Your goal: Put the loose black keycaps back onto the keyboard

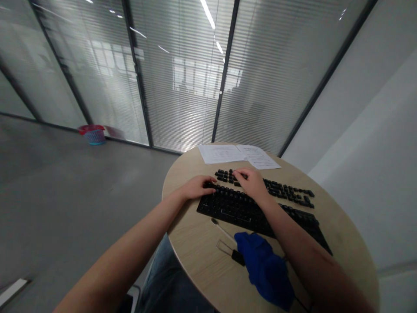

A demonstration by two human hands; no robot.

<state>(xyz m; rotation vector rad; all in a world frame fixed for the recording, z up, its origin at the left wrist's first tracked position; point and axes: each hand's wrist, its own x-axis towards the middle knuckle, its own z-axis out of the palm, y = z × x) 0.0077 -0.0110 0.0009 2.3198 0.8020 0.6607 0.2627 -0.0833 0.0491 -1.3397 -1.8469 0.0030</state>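
A black keyboard (247, 211) lies across a round wooden table (198, 252). Behind it runs a row of loose black keycaps (286, 190). My left hand (197, 187) rests curled on the keyboard's far left corner. My right hand (252, 182) reaches over the keyboard, its fingertips pinched at the keycaps near the left end of the row. What the fingers hold, if anything, is hidden.
A blue cloth (265, 269) lies near the table's front edge, beside a wire keycap puller (230, 251) and a thin pen-like tool (221, 228). Two paper sheets (237, 154) lie at the far edge. A red-rimmed basket (93, 134) stands on the floor by the glass wall.
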